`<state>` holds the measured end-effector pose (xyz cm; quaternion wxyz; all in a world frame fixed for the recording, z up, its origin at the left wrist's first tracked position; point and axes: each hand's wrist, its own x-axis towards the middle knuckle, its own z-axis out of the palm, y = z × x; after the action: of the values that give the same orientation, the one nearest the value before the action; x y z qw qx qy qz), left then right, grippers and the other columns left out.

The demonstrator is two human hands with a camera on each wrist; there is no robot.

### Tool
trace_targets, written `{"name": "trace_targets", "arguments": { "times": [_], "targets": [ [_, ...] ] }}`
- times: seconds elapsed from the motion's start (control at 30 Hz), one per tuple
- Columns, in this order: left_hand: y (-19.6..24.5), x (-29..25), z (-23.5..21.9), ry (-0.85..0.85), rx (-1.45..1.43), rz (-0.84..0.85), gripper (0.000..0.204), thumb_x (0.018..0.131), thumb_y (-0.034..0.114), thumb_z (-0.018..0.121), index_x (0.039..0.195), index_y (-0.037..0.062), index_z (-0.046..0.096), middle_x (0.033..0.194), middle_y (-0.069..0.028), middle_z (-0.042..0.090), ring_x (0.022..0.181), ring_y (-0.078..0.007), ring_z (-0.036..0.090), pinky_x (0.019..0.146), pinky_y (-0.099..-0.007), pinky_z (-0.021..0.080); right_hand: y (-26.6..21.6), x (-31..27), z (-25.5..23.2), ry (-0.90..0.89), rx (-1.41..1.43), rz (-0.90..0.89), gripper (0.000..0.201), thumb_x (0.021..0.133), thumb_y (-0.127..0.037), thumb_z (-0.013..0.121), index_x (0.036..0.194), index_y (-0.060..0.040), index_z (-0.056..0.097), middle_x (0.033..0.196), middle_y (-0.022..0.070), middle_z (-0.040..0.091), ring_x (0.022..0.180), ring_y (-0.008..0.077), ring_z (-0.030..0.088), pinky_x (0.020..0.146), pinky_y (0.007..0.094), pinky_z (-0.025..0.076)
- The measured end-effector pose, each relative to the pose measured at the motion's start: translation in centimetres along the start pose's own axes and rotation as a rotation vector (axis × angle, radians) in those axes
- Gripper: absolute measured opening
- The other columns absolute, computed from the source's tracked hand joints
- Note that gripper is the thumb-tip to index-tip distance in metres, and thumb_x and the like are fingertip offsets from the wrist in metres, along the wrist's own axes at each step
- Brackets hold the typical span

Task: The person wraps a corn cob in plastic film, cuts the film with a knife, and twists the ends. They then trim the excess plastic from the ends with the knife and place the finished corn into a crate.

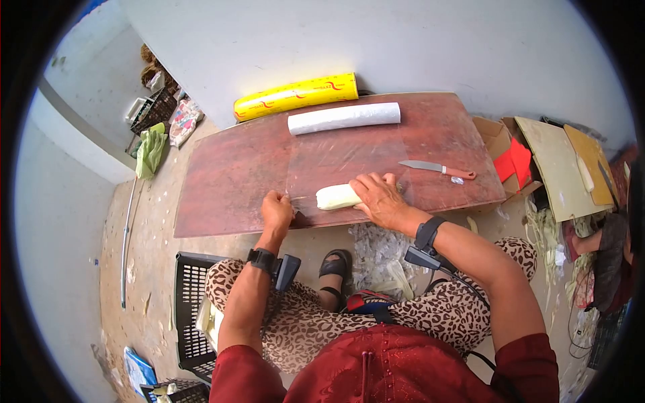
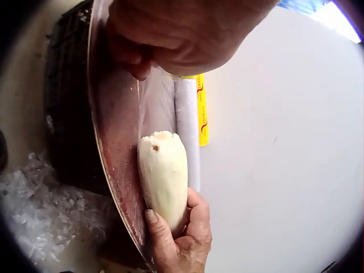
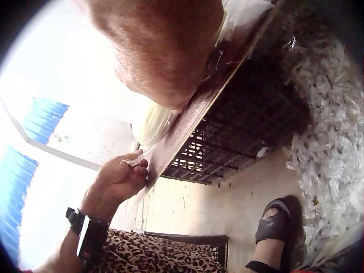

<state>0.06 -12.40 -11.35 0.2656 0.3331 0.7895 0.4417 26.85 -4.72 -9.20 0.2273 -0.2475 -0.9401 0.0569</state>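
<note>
A pale, whitish-green vegetable (image 1: 338, 197) lies on clear film near the front edge of the red-brown table (image 1: 228, 168). My right hand (image 1: 383, 200) grips its right end, thumb on one side and fingers on the other, as the left wrist view also shows for the vegetable (image 2: 164, 176). Left of it, my left hand (image 1: 277, 213) has its fingers curled, pinching the film's edge, seen best in the right wrist view with the left hand (image 3: 118, 179). The film (image 1: 349, 154) stretches back to a white roll (image 1: 344, 119).
Behind the white roll lies a yellow roll (image 1: 295, 95) against the wall. A knife (image 1: 440, 168) with a reddish handle rests at the table's right. Black crate (image 1: 191, 316) stands at lower left; cardboard and boards (image 1: 547, 168) are at the right. Plastic scraps (image 1: 376, 258) cover the floor.
</note>
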Motion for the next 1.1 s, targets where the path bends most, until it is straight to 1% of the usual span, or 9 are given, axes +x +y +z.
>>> {"name": "trace_targets", "arguments": {
  "times": [0.1, 0.2, 0.3, 0.4, 0.5, 0.57, 0.63, 0.73, 1.1],
  "targets": [
    [-0.5, 0.5, -0.2, -0.005, 0.084, 0.019, 0.012, 0.094, 0.011, 0.055, 0.088, 0.0006, 0.057, 0.061, -0.005, 0.054, 0.044, -0.014, 0.05, 0.039, -0.0279, 0.038, 0.0, 0.2, -0.2, -0.049, 0.007, 0.017, 0.047, 0.081, -0.018, 0.071, 0.121, -0.0095, 0.048, 0.112, 0.0062, 0.049, 0.107, 0.0258, 0.048, 0.085, 0.0463, 0.032],
    [0.3, 0.5, -1.2, -0.08, -0.105, -0.14, 0.011, 0.092, 0.008, 0.057, 0.085, -0.0011, 0.059, 0.061, -0.0098, 0.059, 0.044, -0.0169, 0.054, 0.04, -0.0327, 0.042, 0.3, 0.5, -0.3, -0.087, 0.039, 0.041, 0.046, 0.082, -0.018, 0.07, 0.122, -0.0109, 0.048, 0.113, 0.0067, 0.048, 0.108, 0.0258, 0.048, 0.085, 0.0455, 0.032],
    [0.0, 1.6, -2.0, 0.02, -0.077, -0.166, 0.011, 0.091, 0.009, 0.057, 0.089, -0.0018, 0.059, 0.06, -0.01, 0.059, 0.042, -0.0172, 0.052, 0.039, -0.0336, 0.042, 0.6, 0.6, -0.5, -0.093, 0.072, 0.037, 0.045, 0.082, -0.019, 0.07, 0.121, -0.0125, 0.048, 0.113, 0.007, 0.048, 0.106, 0.0259, 0.048, 0.085, 0.0446, 0.032],
    [-2.2, 4.2, -2.8, 0.189, 0.0, 0.033, 0.014, 0.092, 0.012, 0.057, 0.091, -0.0018, 0.059, 0.064, -0.0108, 0.061, 0.047, -0.0223, 0.055, 0.046, -0.0367, 0.046, 0.7, 0.7, -0.5, -0.106, 0.075, 0.032, 0.043, 0.083, -0.02, 0.07, 0.119, -0.0132, 0.049, 0.111, 0.0069, 0.047, 0.105, 0.026, 0.047, 0.085, 0.0444, 0.032],
    [4.4, -1.0, -2.2, 0.314, 0.273, 0.521, 0.021, 0.089, 0.018, 0.064, 0.097, -0.0012, 0.059, 0.082, -0.0144, 0.064, 0.077, -0.0303, 0.063, 0.065, -0.0416, 0.05, 0.8, 0.8, -0.3, -0.116, 0.067, 0.034, 0.041, 0.083, -0.02, 0.07, 0.117, -0.013, 0.049, 0.11, 0.0068, 0.047, 0.104, 0.0262, 0.047, 0.085, 0.0444, 0.032],
    [6.1, -3.4, -1.2, 0.198, 0.41, 0.828, 0.036, 0.083, 0.024, 0.07, 0.107, 0.0006, 0.058, 0.108, -0.0155, 0.062, 0.106, -0.0346, 0.056, 0.089, -0.0468, 0.044, 0.9, 0.8, -0.3, -0.114, 0.064, 0.028, 0.041, 0.083, -0.021, 0.07, 0.117, -0.013, 0.049, 0.111, 0.0068, 0.047, 0.104, 0.0264, 0.047, 0.084, 0.0447, 0.032],
    [7.6, -5.5, 0.4, 0.006, 0.489, 1.052, 0.052, 0.076, 0.026, 0.075, 0.118, 0.0037, 0.054, 0.121, -0.0145, 0.055, 0.113, -0.0343, 0.05, 0.1, -0.0497, 0.035, 0.8, 0.8, -0.3, -0.119, 0.052, 0.028, 0.041, 0.083, -0.021, 0.07, 0.118, -0.0129, 0.049, 0.111, 0.0068, 0.047, 0.105, 0.0267, 0.047, 0.084, 0.0451, 0.033],
    [6.8, -6.7, 2.2, -0.132, 0.753, 1.117, 0.06, 0.074, 0.027, 0.076, 0.124, 0.0066, 0.051, 0.125, -0.0156, 0.054, 0.113, -0.033, 0.053, 0.103, -0.0501, 0.032, 0.8, 1.0, -0.6, -0.141, 0.049, 0.034, 0.042, 0.083, -0.022, 0.07, 0.119, -0.0127, 0.05, 0.112, 0.0068, 0.048, 0.108, 0.0273, 0.048, 0.085, 0.0463, 0.034],
    [6.4, -3.3, 0.8, -0.396, 0.827, 0.871, 0.049, 0.083, 0.027, 0.07, 0.124, 0.0066, 0.052, 0.111, -0.015, 0.062, 0.106, -0.0323, 0.059, 0.101, -0.0512, 0.034, 1.9, 2.7, -2.8, -0.314, 0.325, 0.156, 0.036, 0.086, -0.022, 0.066, 0.119, -0.0107, 0.055, 0.117, 0.0117, 0.059, 0.114, 0.0341, 0.055, 0.095, 0.0545, 0.039]
  ]
}}
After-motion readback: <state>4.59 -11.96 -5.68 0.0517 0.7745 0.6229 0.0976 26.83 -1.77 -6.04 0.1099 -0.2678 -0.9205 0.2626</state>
